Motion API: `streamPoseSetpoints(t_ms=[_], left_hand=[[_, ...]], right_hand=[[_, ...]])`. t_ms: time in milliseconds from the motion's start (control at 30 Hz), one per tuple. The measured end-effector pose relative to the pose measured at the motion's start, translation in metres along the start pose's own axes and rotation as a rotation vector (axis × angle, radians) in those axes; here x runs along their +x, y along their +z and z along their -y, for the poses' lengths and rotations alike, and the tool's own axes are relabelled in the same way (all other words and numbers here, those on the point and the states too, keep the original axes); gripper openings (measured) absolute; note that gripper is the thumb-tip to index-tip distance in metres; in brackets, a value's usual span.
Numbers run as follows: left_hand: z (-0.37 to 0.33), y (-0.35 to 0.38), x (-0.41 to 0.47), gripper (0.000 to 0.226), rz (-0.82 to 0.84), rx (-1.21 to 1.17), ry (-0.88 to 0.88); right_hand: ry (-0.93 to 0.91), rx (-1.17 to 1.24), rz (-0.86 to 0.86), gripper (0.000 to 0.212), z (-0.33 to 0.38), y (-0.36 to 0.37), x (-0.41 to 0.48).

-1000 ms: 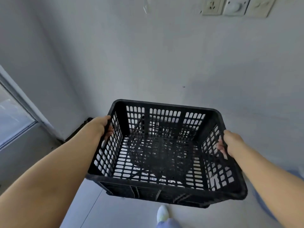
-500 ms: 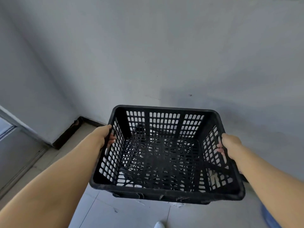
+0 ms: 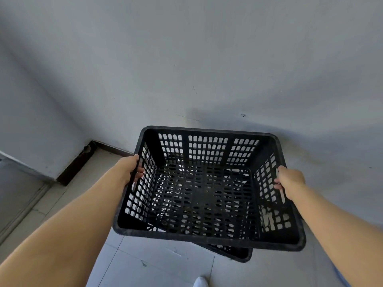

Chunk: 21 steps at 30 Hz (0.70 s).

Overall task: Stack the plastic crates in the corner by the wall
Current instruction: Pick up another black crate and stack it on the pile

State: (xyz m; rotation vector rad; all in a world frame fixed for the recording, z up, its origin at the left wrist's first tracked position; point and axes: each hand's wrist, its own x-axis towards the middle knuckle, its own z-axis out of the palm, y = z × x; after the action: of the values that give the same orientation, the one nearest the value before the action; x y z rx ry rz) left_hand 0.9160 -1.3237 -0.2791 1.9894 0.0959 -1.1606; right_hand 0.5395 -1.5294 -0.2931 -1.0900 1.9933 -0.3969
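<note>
I hold a black plastic crate [image 3: 207, 238] with slotted walls in the air in front of me, its open top facing up. My left hand [image 3: 130, 169] grips the handle slot in its left wall, and my right hand [image 3: 289, 180] grips the one in its right wall. Below it, a second black crate [image 3: 238, 254] rests on the floor against the wall; only its near right corner shows under the held crate's front rim, and more of it appears dimly through the mesh bottom.
A grey wall [image 3: 207, 69] rises right behind the crates. A dark skirting board [image 3: 74, 162] marks the room corner at the left, beside a door frame [image 3: 18, 166]. The floor is pale tile [image 3: 157, 264], and my white shoe [image 3: 200, 282] shows at the bottom edge.
My view has tilted downward and the wall sockets have left the frame. The held crate has moved closer to the wall and lower, and the crate on the floor now shows beneath it.
</note>
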Motion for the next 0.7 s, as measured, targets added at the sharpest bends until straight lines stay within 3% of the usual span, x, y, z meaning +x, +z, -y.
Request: streamPoseSetpoints(t_ms=[133, 300, 367, 400, 467, 567, 633, 700], left_hand=[[0.000, -0.007, 0.001, 0.036, -0.016, 0.133, 0.029], [-0.009, -0.009, -0.027, 0.018, -0.328, 0.700, 0.336], [-0.007, -0.001, -0.050, 0.021, -0.375, 0.807, 0.452], [-0.003, 0.003, -0.062, 0.027, -0.337, 0.819, 0.536], [0.014, 0.012, -0.087, 0.037, -0.063, 0.832, 0.699], [0.054, 0.022, -0.118, 0.041, 0.428, 1.012, 0.677], [0.081, 0.021, -0.125, 0.041, 0.570, 1.119, 0.627], [0.101, 0.019, -0.125, 0.038, 0.574, 1.180, 0.666]], right_hand=[[-0.071, -0.190, 0.011, 0.044, -0.006, -0.003, -0.006], [-0.270, -0.488, -0.099, 0.037, -0.014, -0.015, -0.028], [-0.337, -0.525, -0.100, 0.038, -0.023, -0.019, -0.043], [-0.378, -0.541, -0.078, 0.043, -0.028, -0.020, -0.052], [-0.463, -0.612, -0.025, 0.057, -0.043, -0.023, -0.077], [-0.502, -0.699, 0.149, 0.072, -0.070, -0.024, -0.112], [-0.449, -0.726, 0.334, 0.083, -0.092, -0.024, -0.130], [-0.492, -0.802, 0.353, 0.076, -0.112, -0.021, -0.143]])
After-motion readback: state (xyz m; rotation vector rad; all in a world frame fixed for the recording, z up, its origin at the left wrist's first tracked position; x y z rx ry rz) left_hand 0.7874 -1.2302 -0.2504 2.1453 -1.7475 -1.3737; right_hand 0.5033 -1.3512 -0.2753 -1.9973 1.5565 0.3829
